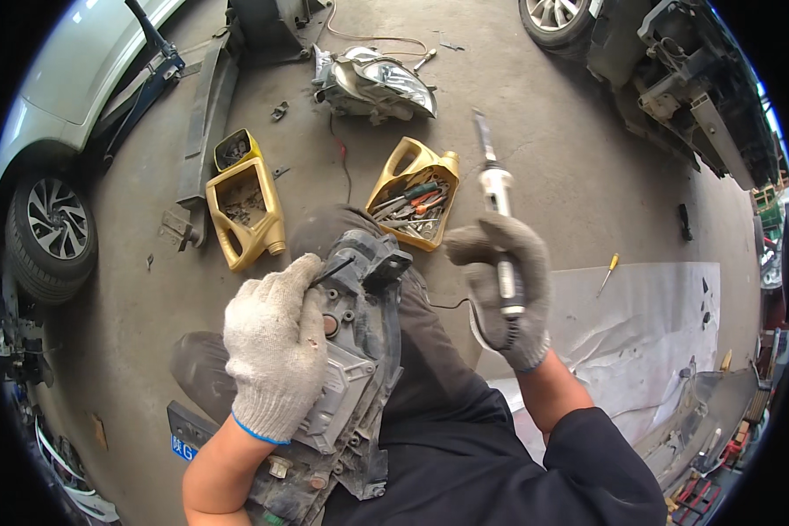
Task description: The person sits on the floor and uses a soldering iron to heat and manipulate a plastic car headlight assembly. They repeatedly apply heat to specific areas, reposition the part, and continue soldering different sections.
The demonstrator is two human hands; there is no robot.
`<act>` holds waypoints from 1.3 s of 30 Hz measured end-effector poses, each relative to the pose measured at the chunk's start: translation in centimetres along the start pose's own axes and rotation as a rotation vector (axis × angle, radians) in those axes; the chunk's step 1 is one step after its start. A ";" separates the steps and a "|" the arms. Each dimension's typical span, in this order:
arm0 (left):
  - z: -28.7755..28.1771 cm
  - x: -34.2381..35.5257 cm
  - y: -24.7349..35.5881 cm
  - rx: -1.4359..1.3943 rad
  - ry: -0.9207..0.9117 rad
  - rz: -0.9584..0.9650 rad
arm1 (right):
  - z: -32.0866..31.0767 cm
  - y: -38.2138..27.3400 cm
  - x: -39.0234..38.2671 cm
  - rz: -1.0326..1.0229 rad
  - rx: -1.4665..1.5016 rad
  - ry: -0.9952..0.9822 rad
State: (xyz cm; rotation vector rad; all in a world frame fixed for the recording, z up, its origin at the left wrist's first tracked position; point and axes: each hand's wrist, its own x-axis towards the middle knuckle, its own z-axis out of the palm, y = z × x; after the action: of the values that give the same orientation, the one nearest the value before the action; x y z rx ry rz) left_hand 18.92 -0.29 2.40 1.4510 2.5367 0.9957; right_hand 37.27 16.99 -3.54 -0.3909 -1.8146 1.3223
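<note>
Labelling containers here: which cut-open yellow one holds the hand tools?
The rightmost jug, nearest the right hand: long-handled tools fill its opening. The left jug and small yellow container behind it show only small loose bits.

Left hand (pixel 276 344): gloved in off-white knit, at 8 o'clock of the view, its back turned up
Left fingers (pixel 302 270): bent, reaching toward 1 o'clock; the exact grip is partly hidden
Left wrist (pixel 261 428): roughly in line with the hand, edged by a blue cuff
Left forearm (pixel 217 478): bare, rising from 7 o'clock toward 1
Right hand (pixel 532 276): gloved, raised near 3 o'clock, well apart from the left hand
Right fingers (pixel 507 233): curled round into a closed grip
Right forearm (pixel 554 394): bare below a black sleeve (pixel 600 465), angled from 5 o'clock toward 11
</note>
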 end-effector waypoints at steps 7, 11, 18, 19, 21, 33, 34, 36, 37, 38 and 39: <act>0.4 -1.0 0.5 -0.101 0.058 -0.022 | 1.8 1.7 0.7 -0.099 -0.198 -0.164; 0.6 -1.0 0.4 -0.109 0.065 -0.046 | 2.8 1.8 1.3 -0.061 -0.181 -0.072; 0.3 -1.0 0.2 -0.166 -0.012 -0.075 | 3.5 2.3 1.8 -0.009 -0.164 -0.093; 0.2 -1.0 0.2 -0.159 -0.027 -0.079 | 3.6 2.2 1.8 -0.009 -0.164 -0.092; 0.1 -0.9 0.2 -0.144 -0.057 -0.089 | 3.5 2.2 1.9 -0.031 -0.182 -0.112; 0.0 -0.6 0.4 -0.163 -0.039 -0.092 | 2.9 2.5 1.9 -0.060 -0.152 -0.089; -0.1 -0.5 0.4 -0.116 -0.016 -0.048 | 2.9 2.5 1.7 -0.042 -0.098 -0.049; 0.0 -0.1 0.5 -0.024 0.025 0.047 | 2.2 3.1 1.1 -0.035 -0.022 0.029; -0.3 0.0 0.8 0.047 0.007 0.062 | 1.8 2.7 1.0 -0.037 -0.017 0.038; -0.6 -0.2 1.3 0.117 -0.012 0.079 | 1.2 2.3 1.1 -0.021 0.037 0.041; -0.9 -0.3 1.7 0.188 -0.029 0.098 | 0.6 1.8 1.1 -0.007 0.092 0.044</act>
State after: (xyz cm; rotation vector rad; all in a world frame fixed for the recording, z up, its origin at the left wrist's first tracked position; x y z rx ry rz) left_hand 20.05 -0.41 4.02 1.6379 2.6224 0.7573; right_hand 35.75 18.02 -4.72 -0.3616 -1.7105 1.3763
